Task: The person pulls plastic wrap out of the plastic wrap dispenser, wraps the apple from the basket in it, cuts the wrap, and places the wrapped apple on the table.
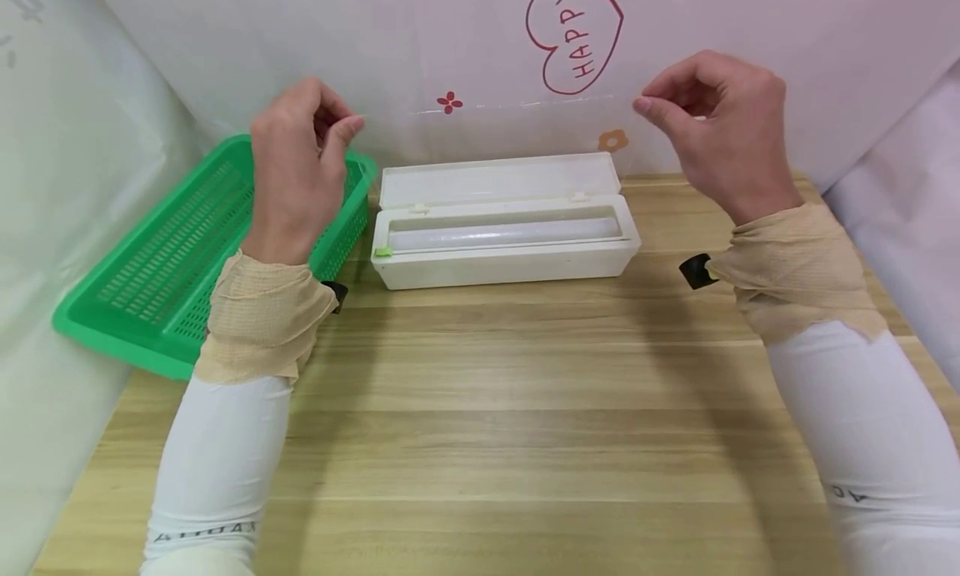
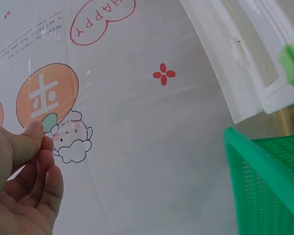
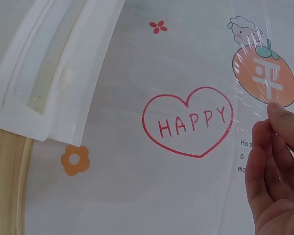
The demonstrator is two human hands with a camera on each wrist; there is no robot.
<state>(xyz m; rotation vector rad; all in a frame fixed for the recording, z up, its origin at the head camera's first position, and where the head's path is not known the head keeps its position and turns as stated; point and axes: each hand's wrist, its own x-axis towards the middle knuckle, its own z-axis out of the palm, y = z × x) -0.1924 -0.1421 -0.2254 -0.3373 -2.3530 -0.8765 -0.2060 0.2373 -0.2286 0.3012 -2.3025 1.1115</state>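
Note:
A white cling-film dispenser box (image 1: 502,259) lies open on the wooden table (image 1: 480,409), its lid (image 1: 498,180) tipped back and the film roll (image 1: 502,232) showing inside. A clear sheet of film (image 1: 510,142) rises from the box, its top edge stretched between my hands. My left hand (image 1: 347,130) pinches the sheet's left corner between thumb and fingers; the left wrist view shows the left hand (image 2: 41,142) with creased film (image 2: 83,93) beside it. My right hand (image 1: 647,105) pinches the right corner, and in the right wrist view the right hand (image 3: 269,122) holds wrinkled film (image 3: 245,98).
A green slotted basket (image 1: 150,267) sits at the table's left, close to the box. A small green slider (image 1: 383,252) sits at the box's left end. A white printed sheet with a "HAPPY" heart (image 1: 573,34) hangs behind. The table's near part is bare wood.

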